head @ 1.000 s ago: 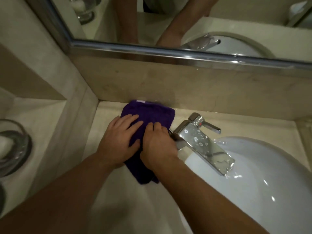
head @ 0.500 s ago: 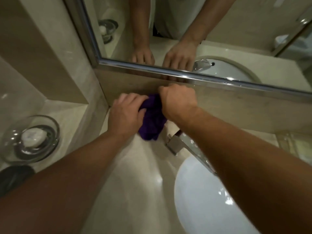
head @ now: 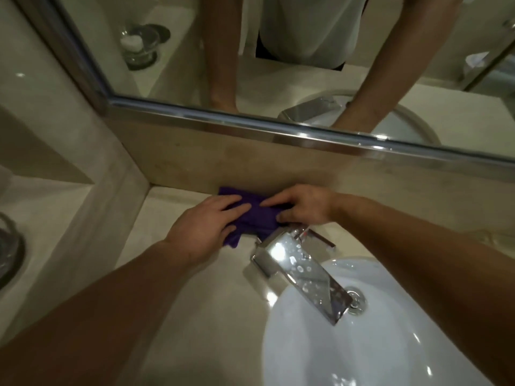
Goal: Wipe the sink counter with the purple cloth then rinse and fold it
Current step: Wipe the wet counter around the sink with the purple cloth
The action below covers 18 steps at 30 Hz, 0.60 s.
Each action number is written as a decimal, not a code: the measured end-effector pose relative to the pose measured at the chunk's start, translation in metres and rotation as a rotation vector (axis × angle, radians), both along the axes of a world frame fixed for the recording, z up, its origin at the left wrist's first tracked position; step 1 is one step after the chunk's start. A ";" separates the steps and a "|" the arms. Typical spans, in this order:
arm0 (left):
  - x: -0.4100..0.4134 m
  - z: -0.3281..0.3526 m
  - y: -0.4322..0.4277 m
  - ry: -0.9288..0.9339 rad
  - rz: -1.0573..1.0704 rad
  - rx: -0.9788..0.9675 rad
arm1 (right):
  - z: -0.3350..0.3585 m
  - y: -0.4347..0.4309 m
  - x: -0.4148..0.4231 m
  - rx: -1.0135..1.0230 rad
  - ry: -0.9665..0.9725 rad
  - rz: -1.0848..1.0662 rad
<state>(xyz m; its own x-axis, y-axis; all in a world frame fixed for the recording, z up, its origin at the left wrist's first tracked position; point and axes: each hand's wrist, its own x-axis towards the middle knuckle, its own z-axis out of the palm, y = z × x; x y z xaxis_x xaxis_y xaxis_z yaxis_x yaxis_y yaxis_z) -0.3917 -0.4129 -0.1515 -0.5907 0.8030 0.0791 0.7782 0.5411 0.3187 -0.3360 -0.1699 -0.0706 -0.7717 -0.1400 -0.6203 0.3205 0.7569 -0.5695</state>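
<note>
Purple cloth point(head: 257, 215) under 2 hands point(head: 200, 227) point(head: 303, 207).

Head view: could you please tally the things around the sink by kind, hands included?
Hands: 2 (left hand, right hand)
Purple cloth: 1
Tap: 1
Basin: 1
Mirror: 1
Glass dish: 1
Total: 7
</note>
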 end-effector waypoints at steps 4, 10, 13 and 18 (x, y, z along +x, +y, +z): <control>0.001 -0.002 0.017 0.037 0.001 0.081 | -0.018 0.028 0.015 -0.192 -0.049 -0.211; 0.016 0.021 0.094 -0.588 0.134 0.196 | -0.025 0.085 0.063 -0.126 0.049 -0.305; 0.007 0.030 0.124 -1.005 0.066 0.024 | -0.023 0.116 0.104 0.004 0.117 -0.207; -0.001 0.031 0.146 -1.310 0.084 -0.045 | -0.042 0.155 0.146 0.373 0.482 -0.166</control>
